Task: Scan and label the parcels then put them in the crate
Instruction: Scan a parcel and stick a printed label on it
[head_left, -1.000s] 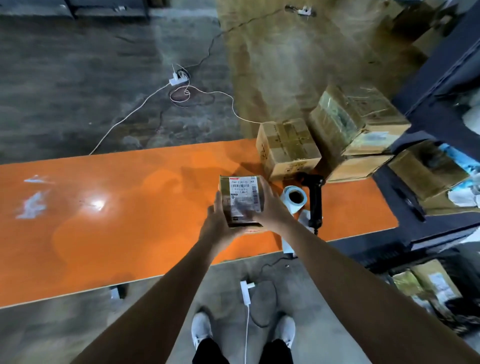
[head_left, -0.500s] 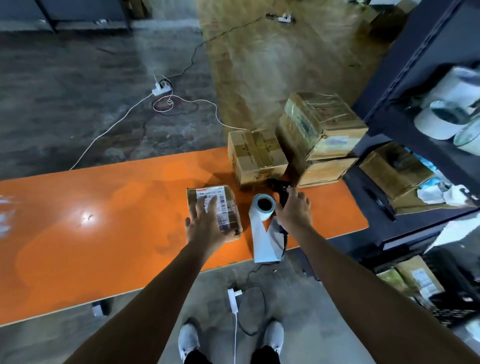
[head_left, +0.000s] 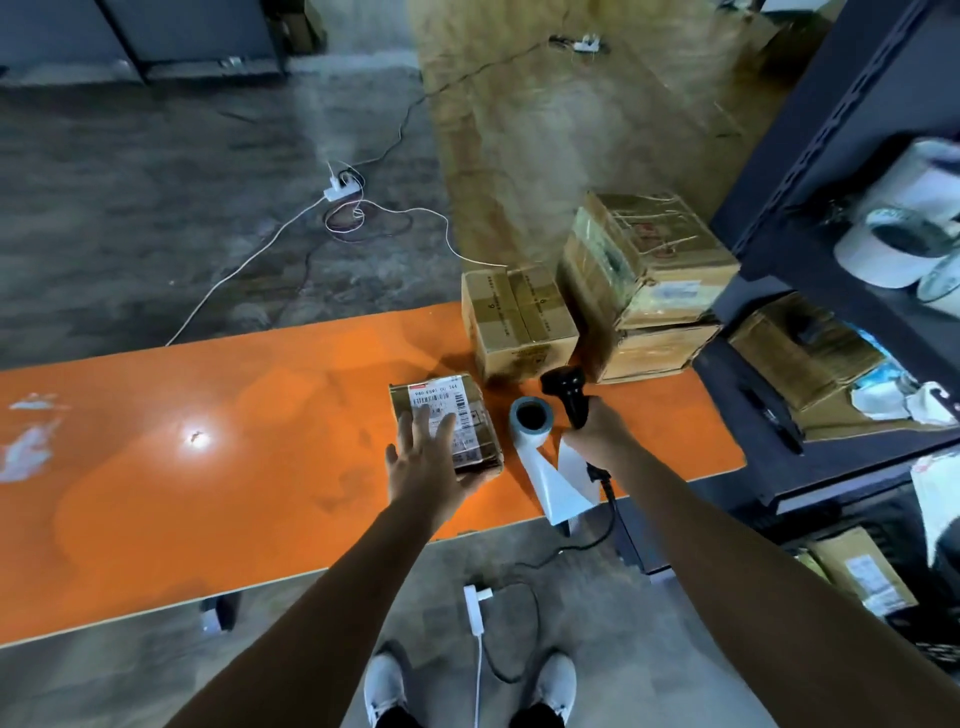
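Orange table (head_left: 208, 467) is bearing the parcel (head_left: 467, 410), lying flat with its label up, under the left hand (head_left: 423, 467). Its straight, spread fingers are resting on the parcel and hiding part of the label. Just right of those fingers a roll (head_left: 530, 418) is sitting. Past it the right hand (head_left: 597, 431) is gripping the scanner (head_left: 566, 389), its curled fingers hiding the handle. Boxes (head_left: 519, 317) are sitting beyond the fingertips. The small print on the label is too blurred to read.

Bare forearms (head_left: 337, 597), pale sneakers (head_left: 387, 686), dark trousers (head_left: 535, 721).
The left hand (head_left: 423, 467) and right hand (head_left: 597, 439) are bare too; the sneakers look light grey, the trousers black at the ankles.
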